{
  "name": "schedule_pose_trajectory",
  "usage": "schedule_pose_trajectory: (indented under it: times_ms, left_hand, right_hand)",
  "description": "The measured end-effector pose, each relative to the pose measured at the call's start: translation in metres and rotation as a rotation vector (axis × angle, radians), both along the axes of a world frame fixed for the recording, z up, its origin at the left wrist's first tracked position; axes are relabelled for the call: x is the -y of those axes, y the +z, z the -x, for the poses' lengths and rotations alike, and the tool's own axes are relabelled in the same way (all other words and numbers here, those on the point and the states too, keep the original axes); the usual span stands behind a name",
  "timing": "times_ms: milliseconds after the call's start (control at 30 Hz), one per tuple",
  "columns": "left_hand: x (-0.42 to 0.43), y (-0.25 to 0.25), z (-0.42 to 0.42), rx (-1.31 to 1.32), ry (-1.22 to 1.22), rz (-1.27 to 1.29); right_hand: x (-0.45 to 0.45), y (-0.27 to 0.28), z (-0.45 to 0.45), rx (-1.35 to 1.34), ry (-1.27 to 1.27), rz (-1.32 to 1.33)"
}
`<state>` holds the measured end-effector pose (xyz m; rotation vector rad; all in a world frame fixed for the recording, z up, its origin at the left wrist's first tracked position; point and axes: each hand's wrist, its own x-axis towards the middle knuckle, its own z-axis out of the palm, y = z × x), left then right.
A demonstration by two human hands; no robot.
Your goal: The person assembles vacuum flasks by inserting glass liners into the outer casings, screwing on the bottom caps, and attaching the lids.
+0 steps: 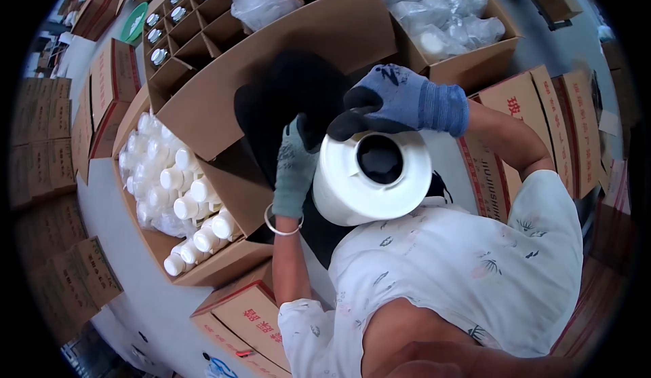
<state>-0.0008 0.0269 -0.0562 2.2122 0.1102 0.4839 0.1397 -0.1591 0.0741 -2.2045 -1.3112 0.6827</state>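
Fingers point(347, 125) of the right hand point(390, 100), in the head view, curl over the far rim of a white cylinder point(369, 199); I cannot tell whether they pinch the rim or something small. The left hand point(296, 157) stands at the cylinder's left side, fingers pointing away from the body and partly bent; how firmly it grips does not show. The cylinder is at the person's lap, near the patterned shirt point(454, 262), its dark round hole facing up toward the camera, probably so that body and hands together steady it. An open carton point(220, 261) of white bottles point(193, 198) stands just beside the left arm, likely for easy reach. Ahead, the dividers of another carton point(298, 66) apparently keep capped bottles point(178, 13) upright and apart.
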Motion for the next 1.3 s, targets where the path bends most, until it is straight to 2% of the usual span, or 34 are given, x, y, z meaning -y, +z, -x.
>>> schedule_pose_trajectory:
  times_ms: [33,100,133,200,233,267,300,333,367,467,500,533,567,600,633,700,800,867,900,933,1000,1033,1100,1133,1200,1267,1300]
  left_hand:
    - [-0.005,0.037,0.004,-0.08,-0.018,0.045]
    - [-0.021,0.069,0.019,-0.026,0.028,0.426]
    - [-0.025,0.082,0.023,0.079,0.065,0.663]
    - [-0.037,0.079,0.014,0.123,0.003,0.676]
    - [-0.045,0.072,0.012,0.108,-0.01,0.486]
    - [-0.053,0.065,0.009,0.103,-0.013,0.291]
    - [-0.061,0.057,0.006,0.109,-0.009,0.105]
    - [-0.06,0.055,0.003,0.133,0.017,0.084]
    - [-0.055,0.053,-0.002,0.136,0.072,0.198]
    - [-0.051,0.021,-0.009,0.123,0.02,0.842]
    - [-0.069,-0.036,-0.004,0.065,-0.024,1.309]
    - [-0.062,-0.039,-0.005,0.118,-0.007,1.092]
    - [-0.054,-0.038,-0.007,0.169,0.034,0.877]
    - [-0.05,-0.033,-0.006,0.146,0.038,0.815]
    - [-0.044,-0.024,-0.006,0.124,0.041,0.754]
    - [-0.028,0.014,0.002,0.093,0.038,0.451]
    - [-0.011,0.045,0.012,0.169,0.078,0.238]
    - [0.004,0.063,0.02,0.163,0.113,0.06]
    - [0.007,0.062,0.021,0.165,0.156,0.05]
    - [0.007,0.059,0.022,0.17,0.202,0.038]
    - [-0.012,0.051,0.018,0.172,0.146,0.217]
    - [-0.029,0.041,0.01,0.202,0.079,0.23]
    - [-0.05,0.039,-0.009,-0.007,0.092,0.495]
    - [-0.057,0.043,-0.02,0.026,0.023,0.388]
    - [-0.057,0.038,-0.039,0.216,-0.197,0.233]
    - [-0.061,-0.029,-0.037,0.255,-0.089,0.263]
    - [-0.055,-0.034,-0.038,0.298,-0.096,0.109]
  right_hand:
    - [-0.006,-0.012,0.002,0.064,-0.006,-0.092]
    - [-0.031,-0.049,-0.014,0.211,0.046,-0.456]
    - [-0.044,-0.058,-0.021,0.147,0.034,-0.49]
    - [-0.073,-0.063,-0.033,-0.005,-0.03,-0.38]
    - [-0.086,-0.059,-0.033,-0.006,-0.062,-0.301]
    - [-0.098,-0.05,-0.031,0.037,-0.135,-0.109]
    - [-0.1,-0.054,-0.034,0.031,-0.083,-0.145]
    - [-0.093,-0.063,-0.04,0.027,-0.034,-0.175]
    - [-0.09,-0.063,-0.042,0.019,0.01,-0.199]
    - [-0.079,-0.037,-0.031,-0.652,-0.025,-0.08]
    - [-0.074,-0.032,-0.021,-0.688,0.086,-0.319]
    - [-0.076,-0.028,-0.01,-0.464,-0.049,-0.207]
    - [-0.075,-0.04,-0.007,-0.326,-0.12,-0.305]
    - [-0.075,-0.058,-0.003,-0.185,-0.195,-0.401]
    - [-0.079,-0.075,-0.016,-0.278,-0.143,-0.396]
    - [-0.09,-0.098,-0.043,-0.419,-0.086,-0.41]
    - [-0.115,-0.103,-0.056,-0.31,0.194,-0.36]
    - [-0.127,-0.1,-0.06,-0.372,0.208,-0.326]
    - [-0.131,-0.096,-0.058,-0.406,0.228,-0.32]
    - [-0.135,-0.091,-0.059,-0.31,0.271,-0.295]
    - [-0.142,-0.083,-0.058,-0.118,0.35,-0.254]
    - [-0.139,-0.087,-0.059,0.001,0.312,-0.288]
    - [-0.12,-0.081,-0.053,-0.034,0.078,-0.423]
    - [-0.108,-0.073,-0.049,-0.048,-0.041,-0.484]
    - [-0.085,-0.059,-0.042,-0.466,-0.28,-0.317]
    - [-0.063,-0.052,-0.031,-0.628,-0.321,-0.135]
    - [-0.064,-0.059,-0.018,-0.365,-0.395,-0.021]
